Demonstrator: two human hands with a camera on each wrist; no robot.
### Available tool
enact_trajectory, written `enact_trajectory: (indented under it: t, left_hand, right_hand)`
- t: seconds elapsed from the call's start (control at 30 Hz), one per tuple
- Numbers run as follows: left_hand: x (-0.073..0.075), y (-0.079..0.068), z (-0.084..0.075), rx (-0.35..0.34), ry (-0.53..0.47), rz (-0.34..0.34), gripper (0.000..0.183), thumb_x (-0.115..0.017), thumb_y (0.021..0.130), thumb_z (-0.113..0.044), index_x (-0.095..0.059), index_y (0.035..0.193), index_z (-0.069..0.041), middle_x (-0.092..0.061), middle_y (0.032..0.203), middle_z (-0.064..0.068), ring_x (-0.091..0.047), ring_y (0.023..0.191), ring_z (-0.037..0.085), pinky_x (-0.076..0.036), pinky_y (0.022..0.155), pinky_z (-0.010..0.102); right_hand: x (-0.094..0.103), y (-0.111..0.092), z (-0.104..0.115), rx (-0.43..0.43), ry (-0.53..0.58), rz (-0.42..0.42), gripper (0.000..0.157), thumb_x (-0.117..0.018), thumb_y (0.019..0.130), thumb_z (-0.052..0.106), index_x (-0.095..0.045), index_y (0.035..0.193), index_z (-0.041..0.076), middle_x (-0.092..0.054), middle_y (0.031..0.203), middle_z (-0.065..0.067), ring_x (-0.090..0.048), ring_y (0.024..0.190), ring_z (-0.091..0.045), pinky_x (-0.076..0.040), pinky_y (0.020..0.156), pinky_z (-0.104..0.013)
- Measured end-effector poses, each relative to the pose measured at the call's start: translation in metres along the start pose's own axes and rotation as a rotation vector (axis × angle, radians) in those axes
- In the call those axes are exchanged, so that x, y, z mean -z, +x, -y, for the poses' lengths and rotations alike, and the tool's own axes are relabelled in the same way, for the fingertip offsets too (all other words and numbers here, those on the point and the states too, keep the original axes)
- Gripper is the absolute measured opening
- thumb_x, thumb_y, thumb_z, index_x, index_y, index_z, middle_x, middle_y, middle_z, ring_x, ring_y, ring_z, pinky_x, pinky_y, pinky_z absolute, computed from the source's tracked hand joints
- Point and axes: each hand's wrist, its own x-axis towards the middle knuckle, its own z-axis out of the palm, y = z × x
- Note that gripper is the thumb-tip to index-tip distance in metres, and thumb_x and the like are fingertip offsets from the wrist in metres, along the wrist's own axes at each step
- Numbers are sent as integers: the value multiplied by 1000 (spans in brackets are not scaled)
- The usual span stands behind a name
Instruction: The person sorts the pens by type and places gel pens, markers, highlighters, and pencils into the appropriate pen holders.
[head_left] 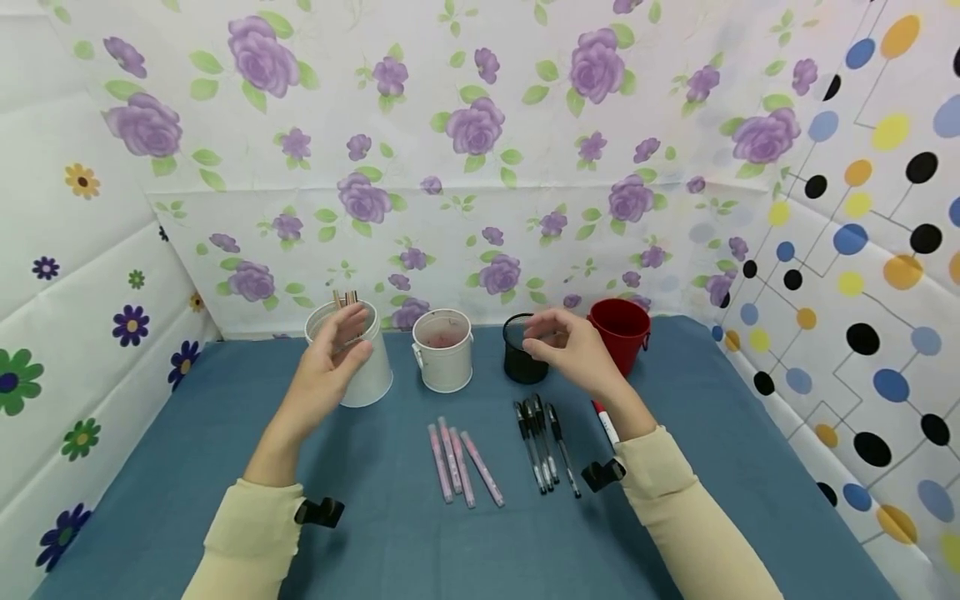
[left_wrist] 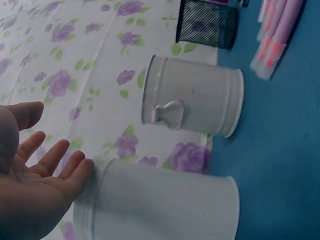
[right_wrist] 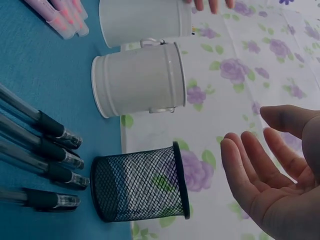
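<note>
My left hand [head_left: 321, 371] is raised in front of the tall white bucket [head_left: 377, 377], its fingers relaxed and overlapping the rim in the head view. Tips of several thin sticks [head_left: 351, 297] rise from that bucket. Nothing is between the left thumb and fingers in the left wrist view. My right hand [head_left: 577, 346] hovers by the black mesh pen cup [head_left: 524, 365], fingers loosely bent and holding nothing. In the right wrist view the cup [right_wrist: 142, 185] stands apart from the fingertips. Several black-capped pens [head_left: 546, 446] lie on the blue cloth below it.
Between the hands stands a smaller white bucket [head_left: 446, 367]. A red bucket [head_left: 621, 321] is at the back right, partly behind the right hand. Several pink pens [head_left: 459, 467] lie mid-table. A red-capped white marker [head_left: 606, 423] is partly hidden by the right forearm. Patterned cloth walls enclose the table.
</note>
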Motion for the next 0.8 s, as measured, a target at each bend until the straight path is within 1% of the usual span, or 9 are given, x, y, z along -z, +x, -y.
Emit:
enact_trajectory:
  t: [0.03, 0.07, 0.13, 0.2, 0.43, 0.67, 0.8]
  left_hand:
    - [-4, 0, 1, 2, -9, 4, 60, -58, 112, -18, -33, 166, -14, -41, 166, 14, -38, 154, 36, -34, 126, 53]
    - [-8, 1, 2, 3, -18, 9, 60, -58, 112, -17, -33, 166, -13, -41, 166, 14, -38, 154, 36, -33, 126, 53]
    - [-15, 1, 3, 6, -33, 22, 61, -59, 111, -16, -33, 166, -13, -41, 166, 14, -38, 154, 36, -32, 126, 56]
    - [-22, 2, 5, 18, -45, 36, 61, -60, 111, -18, -33, 166, -13, -40, 166, 15, -37, 154, 37, -32, 126, 56]
    - [-43, 9, 19, 63, -50, 75, 62, -61, 111, -15, -32, 166, -11, -36, 168, 18, -31, 158, 39, -31, 126, 59]
    - [-56, 12, 31, 123, -72, 61, 65, -60, 110, -13, -28, 167, -9, -30, 170, 21, -26, 158, 45, -28, 127, 62]
    - [-62, 13, 37, 162, -91, 45, 66, -59, 111, -15, -25, 168, -8, -26, 172, 22, -23, 159, 45, -24, 128, 63]
  right_hand:
    - [0, -1, 0, 3, -1, -3, 32, -77, 101, 18, -69, 130, 7, -74, 120, -9, -73, 102, -26, -62, 91, -42]
    - [0, -2, -1, 3, 0, -6, 32, -77, 101, 18, -68, 130, 7, -74, 120, -10, -73, 102, -27, -62, 90, -41]
    - [0, -4, -3, 6, 0, -11, 35, -77, 101, 18, -67, 132, 3, -74, 121, -11, -73, 103, -28, -62, 89, -38]
    - [1, -6, -5, -5, 9, -15, 35, -77, 101, 18, -67, 132, 4, -73, 121, -12, -73, 103, -28, -62, 88, -37]
    - [-1, -12, -15, -63, 60, -1, 36, -76, 101, 17, -66, 133, 4, -72, 121, -11, -73, 103, -27, -62, 91, -40]
    - [-6, -14, -20, -66, 78, 12, 36, -76, 101, 16, -66, 133, 3, -72, 121, -12, -74, 102, -26, -62, 90, -40]
    - [-8, -14, -23, -69, 80, 15, 37, -76, 101, 18, -66, 133, 3, -72, 122, -12, -74, 101, -25, -62, 91, -40]
